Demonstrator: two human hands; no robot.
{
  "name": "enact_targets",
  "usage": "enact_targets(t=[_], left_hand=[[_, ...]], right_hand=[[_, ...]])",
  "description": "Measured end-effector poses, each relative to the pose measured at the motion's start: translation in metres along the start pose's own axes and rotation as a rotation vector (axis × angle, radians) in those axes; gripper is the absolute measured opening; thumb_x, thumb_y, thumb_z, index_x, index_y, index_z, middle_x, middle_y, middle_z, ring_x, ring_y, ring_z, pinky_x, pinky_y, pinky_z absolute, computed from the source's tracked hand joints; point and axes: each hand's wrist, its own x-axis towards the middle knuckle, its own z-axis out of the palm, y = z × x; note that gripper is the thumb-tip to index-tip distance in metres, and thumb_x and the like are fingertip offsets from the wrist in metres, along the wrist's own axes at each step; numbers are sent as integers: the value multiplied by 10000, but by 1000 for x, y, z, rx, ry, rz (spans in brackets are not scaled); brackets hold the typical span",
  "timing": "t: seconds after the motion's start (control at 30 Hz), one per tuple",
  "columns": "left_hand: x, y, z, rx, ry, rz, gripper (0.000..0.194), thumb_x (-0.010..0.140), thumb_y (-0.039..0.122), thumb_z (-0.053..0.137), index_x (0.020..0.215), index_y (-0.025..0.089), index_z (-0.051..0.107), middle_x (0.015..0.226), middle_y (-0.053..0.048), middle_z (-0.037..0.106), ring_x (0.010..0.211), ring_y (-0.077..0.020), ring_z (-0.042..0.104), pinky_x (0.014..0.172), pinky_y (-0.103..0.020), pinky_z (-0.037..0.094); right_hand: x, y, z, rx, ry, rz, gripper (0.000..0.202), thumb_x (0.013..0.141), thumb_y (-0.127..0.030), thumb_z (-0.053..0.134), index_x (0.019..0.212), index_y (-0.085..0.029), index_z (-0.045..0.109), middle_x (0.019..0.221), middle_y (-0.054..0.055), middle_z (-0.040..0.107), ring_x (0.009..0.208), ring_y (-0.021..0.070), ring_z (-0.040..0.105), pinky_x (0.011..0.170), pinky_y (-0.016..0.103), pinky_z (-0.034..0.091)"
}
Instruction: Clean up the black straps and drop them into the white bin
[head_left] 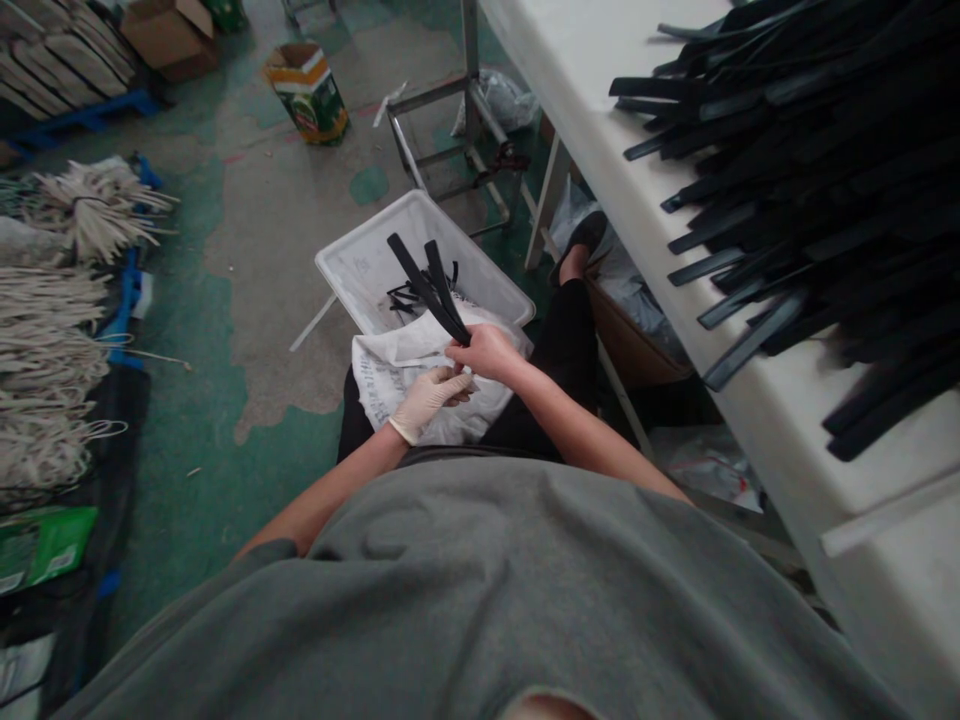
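Note:
My right hand (486,352), bare, is closed round the lower ends of two long flat black strips (421,285). The strips point up and away, over a white plastic tub (337,268). Just below, my left hand (431,402) wears a pale thin glove. Its fingers are curled in close to the right hand, and whatever they pinch is too small to make out. A white printed sack (375,372) lies across my lap under both hands. Short black pieces (403,298) lie inside the tub.
On my right, a white table (637,215) carries a large pile of black strips (810,200). A metal frame (427,160) stands beyond the tub. Bundles of pale cord (49,370) lie at the left. Farther off are a green-yellow carton (311,95) and a cardboard box (169,35).

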Motion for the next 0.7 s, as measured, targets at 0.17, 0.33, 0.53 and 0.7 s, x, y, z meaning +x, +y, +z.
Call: enact_targets(t=[0.17, 0.33, 0.53, 0.7], left_hand=[[7, -12, 1, -146, 66, -60, 410, 604, 438, 860, 807, 146, 656, 766, -48, 704, 727, -151, 668, 673, -243, 463], [6, -6, -5, -433, 78, -217, 150, 790, 273, 732, 818, 154, 645, 770, -41, 707, 710, -151, 693, 648, -232, 500], [8, 18, -23, -707, 110, -269, 140, 926, 196, 555, 829, 147, 644, 808, -58, 723, 702, -151, 704, 633, -237, 541], [20, 29, -23, -808, 239, -193, 221, 833, 289, 732, 736, 164, 578, 593, 26, 606, 519, -104, 619, 525, -200, 503]], right_hand=[[1, 0, 7, 28, -30, 3, 119, 836, -280, 633, 811, -174, 680, 716, 21, 728, 637, 130, 621, 592, 208, 405], [-8, 9, -4, 176, -10, -15, 372, 957, -507, 464, 983, -161, 598, 855, 50, 737, 605, 120, 617, 533, 196, 429], [-47, 37, -17, 492, 5, -150, 350, 954, -485, 419, 997, -164, 553, 893, 43, 723, 433, 64, 513, 461, 196, 449], [-83, 45, -16, 702, -70, -79, 335, 869, -488, 558, 840, -156, 591, 730, 30, 685, 477, 90, 558, 469, 203, 434]])
